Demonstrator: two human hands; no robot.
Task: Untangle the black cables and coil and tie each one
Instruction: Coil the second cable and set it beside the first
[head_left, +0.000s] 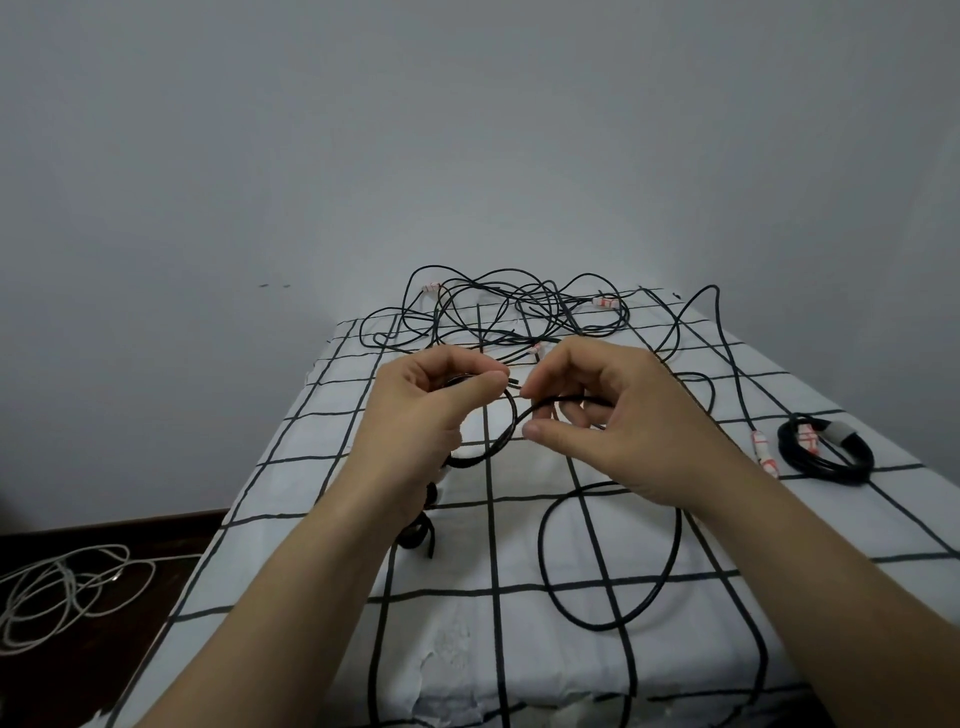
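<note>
My left hand (435, 410) pinches a black cable (506, 434) near its end, thumb against curled fingers, above the middle of the table. My right hand (608, 415) holds the same cable a little further along, with the strand running between thumb and fingers. From there the cable drops into a loose loop (608, 558) on the cloth. A tangle of black cables (519, 306) with white and red tagged ends lies at the far edge. One coiled and tied black cable (826, 449) rests at the right.
The table carries a white cloth with a black grid (810, 525). A black strap (418, 535) hangs below my left wrist. A tagged cable end (763, 452) lies beside the tied coil. White cables (62, 590) lie on the dark floor at the left.
</note>
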